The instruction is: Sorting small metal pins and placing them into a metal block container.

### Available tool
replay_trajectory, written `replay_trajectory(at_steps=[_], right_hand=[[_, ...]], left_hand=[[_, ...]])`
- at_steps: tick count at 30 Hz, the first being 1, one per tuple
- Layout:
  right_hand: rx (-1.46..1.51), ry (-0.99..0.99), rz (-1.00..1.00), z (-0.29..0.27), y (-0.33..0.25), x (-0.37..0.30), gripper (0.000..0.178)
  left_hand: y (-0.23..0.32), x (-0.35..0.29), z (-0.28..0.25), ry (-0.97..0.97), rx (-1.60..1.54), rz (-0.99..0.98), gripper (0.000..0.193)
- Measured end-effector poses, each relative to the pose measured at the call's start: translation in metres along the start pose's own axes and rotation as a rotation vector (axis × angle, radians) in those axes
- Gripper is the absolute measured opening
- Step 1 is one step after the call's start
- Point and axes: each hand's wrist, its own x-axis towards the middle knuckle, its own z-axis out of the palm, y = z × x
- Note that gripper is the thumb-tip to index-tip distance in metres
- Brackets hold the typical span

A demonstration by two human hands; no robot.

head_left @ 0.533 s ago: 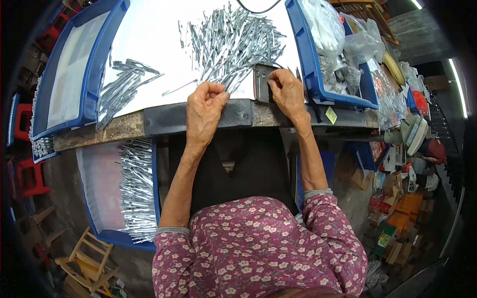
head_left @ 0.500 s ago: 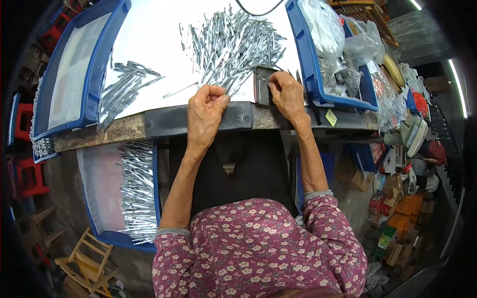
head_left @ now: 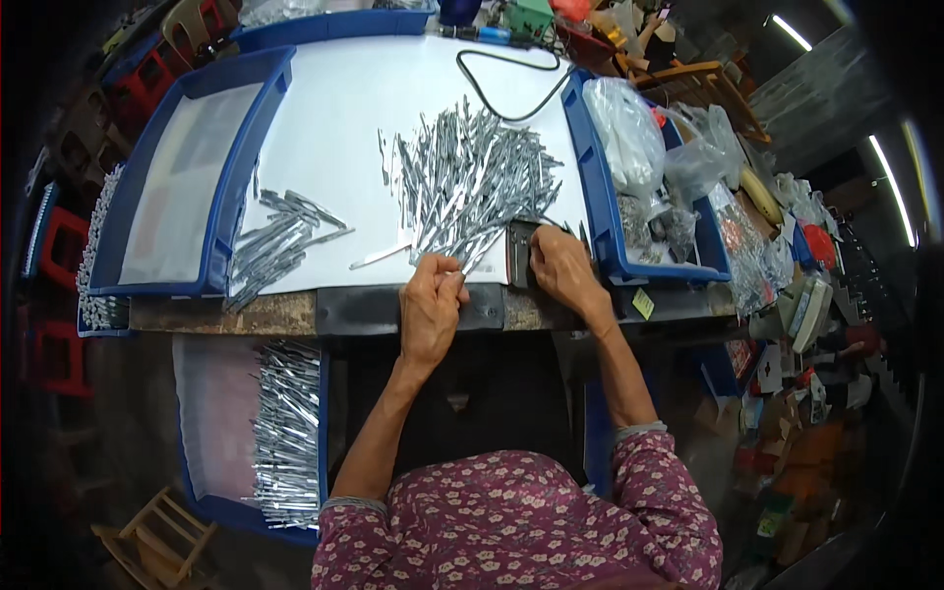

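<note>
Thumb and fingers of my left hand (head_left: 431,307) are pinched together at the table's near edge, just below a big pile of thin silvery metal pieces (head_left: 477,177). Whatever lies in that pinch is too small to make out. My right hand (head_left: 568,273) is closed beside a small dark metal block (head_left: 519,254) at the same edge, its fingertips against or just over the block's right side. What those fingers hold is hidden. A smaller heap of longer silvery pieces (head_left: 280,241) lies to the left, some poking over the edge.
A blue tray (head_left: 218,231) with a pale lining stands at left. Another blue tray (head_left: 602,197) at right holds plastic bags (head_left: 629,133). Below the table, a blue bin (head_left: 324,423) contains many metal strips. A black cable (head_left: 470,84) loops across the far tabletop.
The view has tilted up, so the table sits lower in the picture and more of its far side shows. My left hand is slightly nearer the dark block; my right hand stays at it.
</note>
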Motion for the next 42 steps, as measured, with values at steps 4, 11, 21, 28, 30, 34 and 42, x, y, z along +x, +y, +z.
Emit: replay_trajectory(at_steps=[4,11,21,28,30,34,42], right_hand=[[-0.072,-0.041,0.02,0.002,-0.003,0.001,0.009],[-0.017,0.123,0.041,0.0,-0.011,0.005,0.011],[0.935,0.089,0.447,-0.005,-0.087,0.012,0.005],[1.12,0.134,0.516,-0.002,-0.098,0.008,0.005],[1.065,0.167,0.475,-0.003,-0.098,0.008,0.006],[1.051,0.187,0.466,-0.002,-0.092,0.004,0.005],[0.744,0.152,0.162,0.002,-0.067,0.0,0.009]], left_hand=[[0.0,-0.001,0.002,0.026,0.031,0.015,0.01],[-0.005,-0.001,0.002,-0.005,-0.089,0.023,0.009],[0.004,-0.002,0.008,-0.083,-0.459,-0.082,0.015],[0.009,-0.004,0.015,-0.076,-0.502,-0.11,0.012],[0.012,-0.005,0.016,-0.05,-0.508,-0.109,0.012],[0.007,-0.005,0.019,-0.054,-0.511,-0.128,0.013],[0.004,-0.003,0.016,-0.092,-0.459,-0.14,0.016]])
